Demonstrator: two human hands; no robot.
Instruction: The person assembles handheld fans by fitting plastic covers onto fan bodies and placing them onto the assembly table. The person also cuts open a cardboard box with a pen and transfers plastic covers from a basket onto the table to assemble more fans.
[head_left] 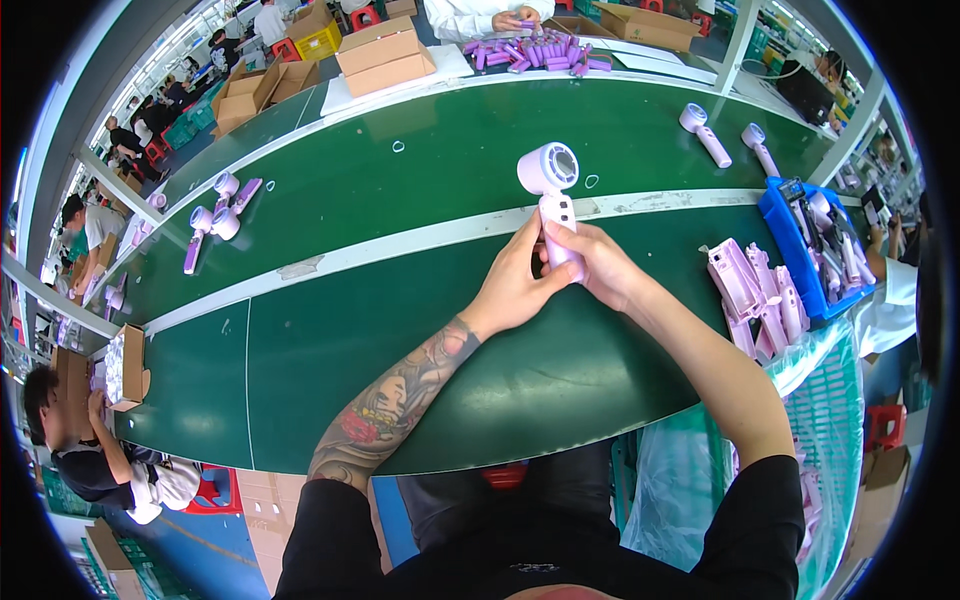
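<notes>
A pale purple hand-held fan (549, 180) with a round head stands upright over the green conveyor belt (400, 200). My left hand (518, 285) and my right hand (600, 265) both wrap its handle from either side. A heap of pink fan shells (757, 296) lies to my right at the belt's edge.
A blue bin (790, 250) of parts sits at the right. Two finished fans (705, 132) lie farther up the belt, more fans (215, 220) at the left. Cardboard boxes (385, 55) and purple handles (530, 52) line the far side, where another person's hands (512, 18) work. A seated person (90, 450) is at lower left.
</notes>
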